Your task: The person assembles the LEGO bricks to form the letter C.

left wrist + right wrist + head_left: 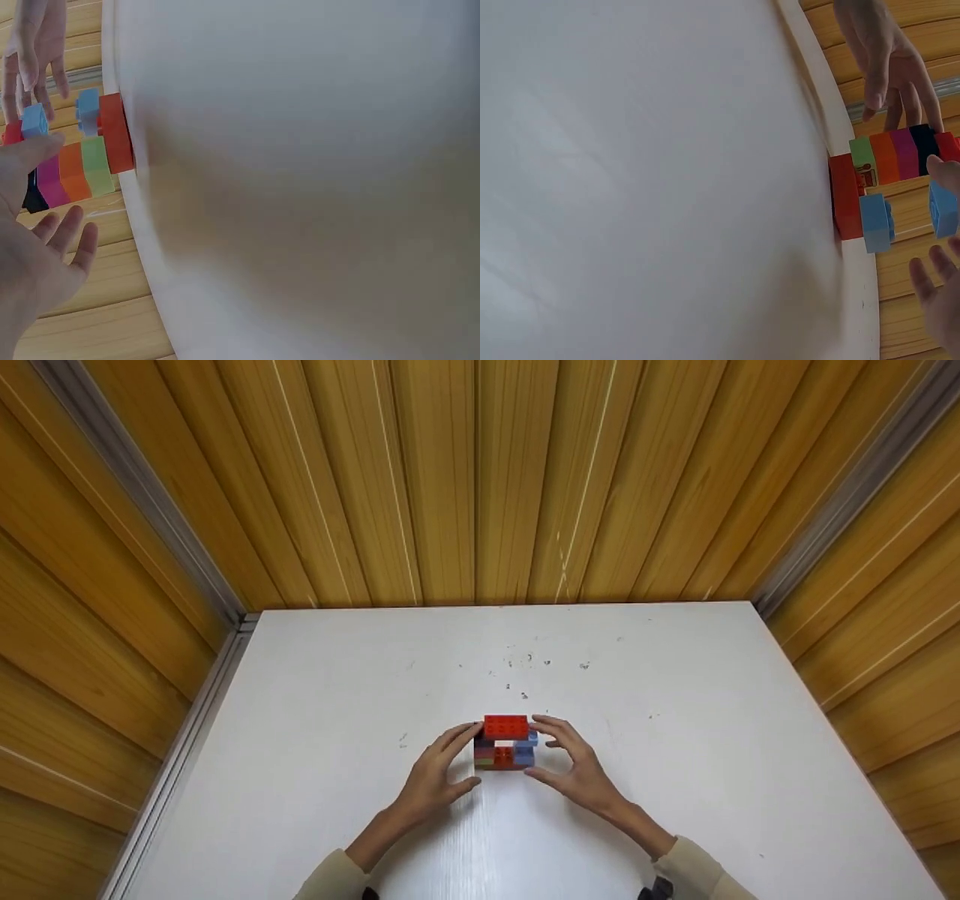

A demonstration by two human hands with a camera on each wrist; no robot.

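Observation:
A small frame of toy building blocks stands on the white table. Its base is a red brick (844,199), and another red brick (506,727) spans the top. One side is a column of green (97,166), orange (74,171), magenta (52,182) and black blocks (924,151). Opposite, a light blue block (875,225) sits on the base; a second blue block (943,210) hangs under the top brick, with a gap between. My left hand (433,775) curves loosely beside the column, fingertips near the top brick. My right hand (583,774) flanks the blue side, fingers spread; contact is unclear.
The white table (337,682) carries scattered dark scuff marks (525,695) beyond the blocks. Yellow wood-patterned panels (499,480) rise behind it and at both sides. A grey metal rail (180,754) runs along the left table edge.

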